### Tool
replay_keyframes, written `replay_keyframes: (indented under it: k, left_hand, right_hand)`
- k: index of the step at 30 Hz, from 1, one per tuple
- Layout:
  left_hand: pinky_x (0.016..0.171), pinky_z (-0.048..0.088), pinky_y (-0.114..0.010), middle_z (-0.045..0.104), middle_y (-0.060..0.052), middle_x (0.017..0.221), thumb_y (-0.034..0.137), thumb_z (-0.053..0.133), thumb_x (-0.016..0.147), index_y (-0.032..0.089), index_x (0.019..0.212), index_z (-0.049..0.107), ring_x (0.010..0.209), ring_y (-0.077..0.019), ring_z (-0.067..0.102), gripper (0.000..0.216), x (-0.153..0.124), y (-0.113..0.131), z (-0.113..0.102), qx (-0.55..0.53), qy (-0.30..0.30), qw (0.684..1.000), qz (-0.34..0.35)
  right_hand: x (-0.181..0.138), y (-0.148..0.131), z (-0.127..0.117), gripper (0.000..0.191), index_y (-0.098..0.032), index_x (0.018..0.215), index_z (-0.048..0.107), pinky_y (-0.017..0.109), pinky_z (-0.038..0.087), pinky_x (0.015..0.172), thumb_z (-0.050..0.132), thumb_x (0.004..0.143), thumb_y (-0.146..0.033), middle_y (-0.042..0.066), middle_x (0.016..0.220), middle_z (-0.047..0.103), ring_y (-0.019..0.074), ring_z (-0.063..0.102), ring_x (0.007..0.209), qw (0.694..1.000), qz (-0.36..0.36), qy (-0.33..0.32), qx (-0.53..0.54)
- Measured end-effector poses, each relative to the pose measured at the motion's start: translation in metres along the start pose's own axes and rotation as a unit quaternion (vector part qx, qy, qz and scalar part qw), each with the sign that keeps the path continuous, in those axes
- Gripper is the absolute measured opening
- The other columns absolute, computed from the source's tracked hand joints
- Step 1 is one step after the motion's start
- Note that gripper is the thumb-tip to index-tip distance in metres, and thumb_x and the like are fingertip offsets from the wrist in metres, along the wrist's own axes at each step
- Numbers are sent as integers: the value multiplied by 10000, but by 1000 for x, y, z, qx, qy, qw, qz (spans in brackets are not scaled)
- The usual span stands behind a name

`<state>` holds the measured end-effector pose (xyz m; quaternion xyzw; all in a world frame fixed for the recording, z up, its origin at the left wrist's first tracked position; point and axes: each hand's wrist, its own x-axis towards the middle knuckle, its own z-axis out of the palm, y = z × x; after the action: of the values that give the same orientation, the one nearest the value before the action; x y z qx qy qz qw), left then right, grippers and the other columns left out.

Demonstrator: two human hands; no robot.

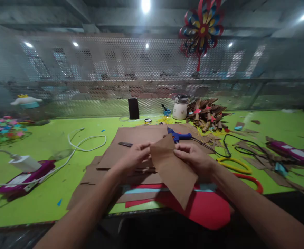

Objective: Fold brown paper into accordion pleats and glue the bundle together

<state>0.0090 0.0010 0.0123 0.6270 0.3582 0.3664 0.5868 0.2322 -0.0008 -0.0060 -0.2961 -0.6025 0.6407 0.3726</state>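
A piece of brown kraft paper (pixel 174 173) is held up in front of me, creased near its top and tapering to a point below. My left hand (pixel 138 157) pinches its upper left edge. On its right edge the thumb and fingers of my right hand (pixel 193 159) are closed. Behind the paper lie stacked brown sheets (pixel 123 138), with a dark blade-like tool (pixel 125 144) on them near my left hand. A blue glue gun (pixel 180 135) rests just beyond my right hand. Under the paper, a red rounded sheet (pixel 211 211) overhangs the table's front edge.
Yellow-and-red-handled scissors (pixel 236 166) lie right of my right forearm. Purple power strips (pixel 27 176) (pixel 292 151) sit at both sides, with a white cable (pixel 74 148) on the left. Toward the back stand a phone-like black slab (pixel 133 108), a white jar (pixel 180 108) and rolled brown paper pieces (pixel 206 114).
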Motion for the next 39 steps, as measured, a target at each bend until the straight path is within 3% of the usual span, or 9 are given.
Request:
replay_keyframes:
  k: [2,5,8,12,15,20,25,34,39]
  left_hand:
    - [690,458,-257,630,-69,875,432,544,782,134,908,608,779,-157,584,330,4,8,-8,7,99,994,46]
    - [730,454,-281,630,-78,895,428,507,804,126,933,604,813,-169,583,343,9,12,-10,99,133,982,91]
    - [737,425,-272,636,-70,914,381,518,804,145,949,625,845,-172,563,297,11,3,0,261,71,955,122]
    - [657,379,-247,633,-34,751,336,519,807,158,797,658,710,-145,528,226,12,-12,11,408,-52,898,155]
    - [610,356,-237,612,-36,705,325,497,816,147,762,659,661,-138,507,247,12,-18,8,445,-56,882,142]
    - [642,368,-240,620,-45,771,325,508,807,160,853,650,695,-144,527,223,13,-24,-2,468,-77,871,126]
    - [641,363,-242,602,-41,743,279,525,789,151,804,644,693,-142,518,176,15,-28,-4,498,-63,858,110]
    - [580,337,-234,561,-24,747,258,530,769,143,741,583,667,-131,486,130,10,-18,-6,481,-83,872,38]
    - [599,348,-235,571,-16,767,245,506,790,159,868,604,672,-126,482,152,8,-12,-6,458,-118,881,32]
  right_hand:
    - [2,0,-3,296,-160,837,584,219,412,614,615,740,-438,-6,746,584,104,531,643,998,33,-23,-49]
    - [8,-5,-4,302,-147,816,588,196,362,558,589,752,-442,-24,691,547,84,467,591,977,51,-82,-189]
    - [19,-11,-3,254,-147,767,597,199,315,510,543,784,-395,-38,617,499,81,412,545,932,32,-129,-337]
    - [32,-14,-1,183,-152,766,618,217,337,563,510,803,-296,-19,658,539,106,443,610,863,-44,-176,-472]
    - [36,-10,0,170,-143,803,619,216,344,554,524,800,-283,-5,676,560,111,453,613,839,-60,-183,-509]
    - [31,2,-1,193,-135,828,617,217,370,597,506,833,-292,18,728,594,115,493,662,835,-97,-151,-521]
    - [21,14,-12,188,-134,855,606,243,392,640,510,838,-294,48,775,596,130,502,699,817,-121,-106,-554]
    - [6,19,-14,180,-161,902,588,262,406,672,500,849,-308,49,834,591,144,531,749,839,-118,-67,-527]
    - [6,17,-11,172,-168,912,589,269,402,675,546,821,-307,50,852,575,153,519,768,830,-120,-81,-539]
